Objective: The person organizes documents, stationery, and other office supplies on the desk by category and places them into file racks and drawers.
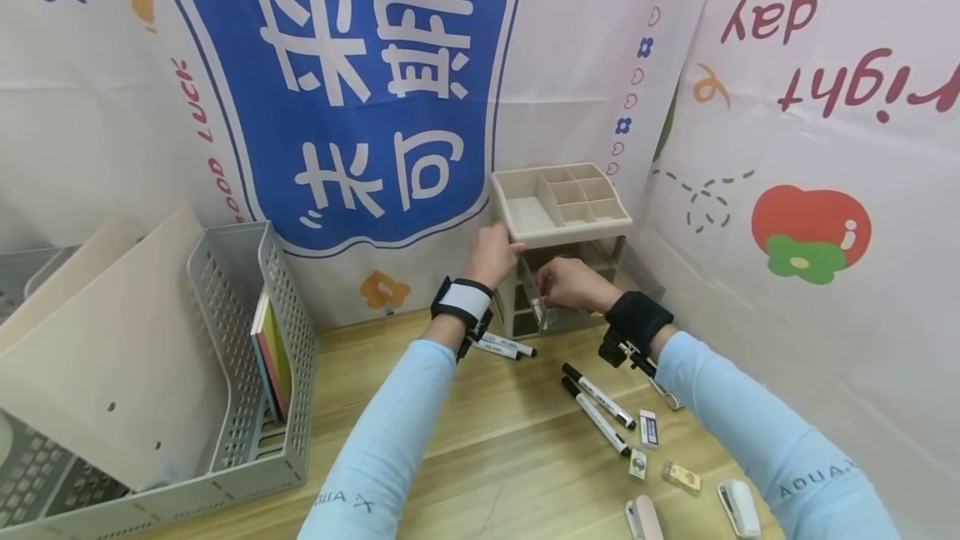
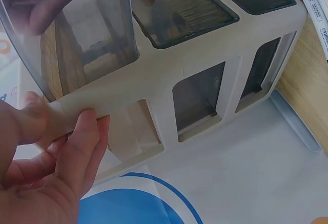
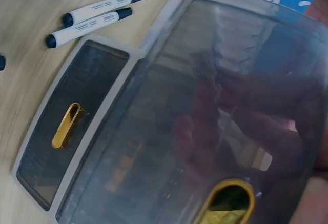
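Note:
At the back stands a cream desktop drawer organizer [image 1: 561, 202] with smoky clear drawers. My left hand [image 1: 492, 255] grips its side frame, thumb and fingers curled around the cream edge, as the left wrist view shows. One clear drawer [image 3: 169, 85] is pulled out, with a gold handle [image 3: 230, 196] on its front. My right hand [image 1: 573, 282] reaches into this drawer from above with bent fingers. Through the plastic those fingers look blurred. A small pale piece [image 3: 263, 160] shows beside them; whether they hold it cannot be told. A lower drawer [image 3: 72, 121] is closed.
Markers [image 1: 600, 411] lie in front of the organizer, and more markers [image 1: 504, 346] by its left corner. An eraser [image 1: 648, 428], a pink stapler [image 1: 643, 517] and a white stapler [image 1: 738, 508] lie at right front. A grey file holder [image 1: 300, 390] stands left.

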A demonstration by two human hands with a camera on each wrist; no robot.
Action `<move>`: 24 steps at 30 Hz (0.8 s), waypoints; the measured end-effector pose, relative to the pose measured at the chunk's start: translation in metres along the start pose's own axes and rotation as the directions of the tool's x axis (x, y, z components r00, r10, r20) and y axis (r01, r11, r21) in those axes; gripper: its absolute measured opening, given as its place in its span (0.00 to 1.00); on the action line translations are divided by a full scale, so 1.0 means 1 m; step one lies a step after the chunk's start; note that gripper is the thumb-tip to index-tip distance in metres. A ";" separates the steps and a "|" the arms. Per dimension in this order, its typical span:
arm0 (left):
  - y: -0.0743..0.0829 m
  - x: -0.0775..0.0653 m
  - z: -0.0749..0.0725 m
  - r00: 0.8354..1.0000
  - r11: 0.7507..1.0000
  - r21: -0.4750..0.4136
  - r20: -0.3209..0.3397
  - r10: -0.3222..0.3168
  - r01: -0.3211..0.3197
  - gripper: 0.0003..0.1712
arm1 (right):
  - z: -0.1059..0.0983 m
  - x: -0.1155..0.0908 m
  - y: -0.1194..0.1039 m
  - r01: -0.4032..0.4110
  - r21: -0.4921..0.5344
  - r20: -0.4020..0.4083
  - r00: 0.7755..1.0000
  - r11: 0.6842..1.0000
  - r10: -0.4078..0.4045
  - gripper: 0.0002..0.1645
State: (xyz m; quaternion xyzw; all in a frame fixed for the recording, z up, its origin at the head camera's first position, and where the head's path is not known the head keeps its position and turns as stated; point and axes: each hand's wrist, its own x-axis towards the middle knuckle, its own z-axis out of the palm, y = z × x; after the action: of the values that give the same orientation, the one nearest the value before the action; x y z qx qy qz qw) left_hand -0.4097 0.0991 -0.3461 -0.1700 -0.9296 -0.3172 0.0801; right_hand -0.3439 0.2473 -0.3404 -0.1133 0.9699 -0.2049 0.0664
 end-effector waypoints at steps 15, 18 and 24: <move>0.000 0.002 -0.004 1.000 1.000 -0.002 0.008 0.019 -0.019 0.20 | -0.009 -0.029 0.003 0.149 0.172 -0.311 0.946 0.974 -0.090 0.15; 0.001 0.001 -0.005 1.000 1.000 0.001 0.009 0.016 -0.017 0.20 | -0.012 -0.046 0.008 0.199 0.235 -0.392 0.915 0.951 -0.095 0.16; 0.000 0.000 -0.001 1.000 1.000 0.011 0.016 0.016 -0.016 0.21 | -0.010 -0.084 0.028 0.251 0.346 -0.466 0.882 0.904 -0.067 0.17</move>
State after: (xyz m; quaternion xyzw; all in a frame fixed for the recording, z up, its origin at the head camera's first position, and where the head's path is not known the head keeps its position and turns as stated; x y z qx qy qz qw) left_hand -0.4097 0.0984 -0.3447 -0.1793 -0.9305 -0.3101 0.0761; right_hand -0.2702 0.2969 -0.3361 -0.1288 0.8844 -0.4221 -0.1521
